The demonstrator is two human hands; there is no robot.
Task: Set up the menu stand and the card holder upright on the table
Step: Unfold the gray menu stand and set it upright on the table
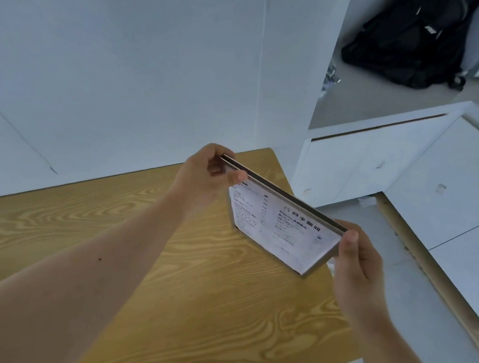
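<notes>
The menu stand [280, 229] is a clear, grey-edged holder with a printed white menu sheet inside. I hold it in the air above the far right corner of the wooden table [164, 276], its printed face tilted toward me. My left hand [203, 175] pinches its far upper corner between thumb and fingers. My right hand [356, 265] grips its near right edge, thumb on top. No card holder shows in this view.
White walls rise behind the table on the left. To the right stand white cabinets [409, 168] with a wooden strip along their lower edge. A black backpack [409, 42] lies on the grey floor at the top right.
</notes>
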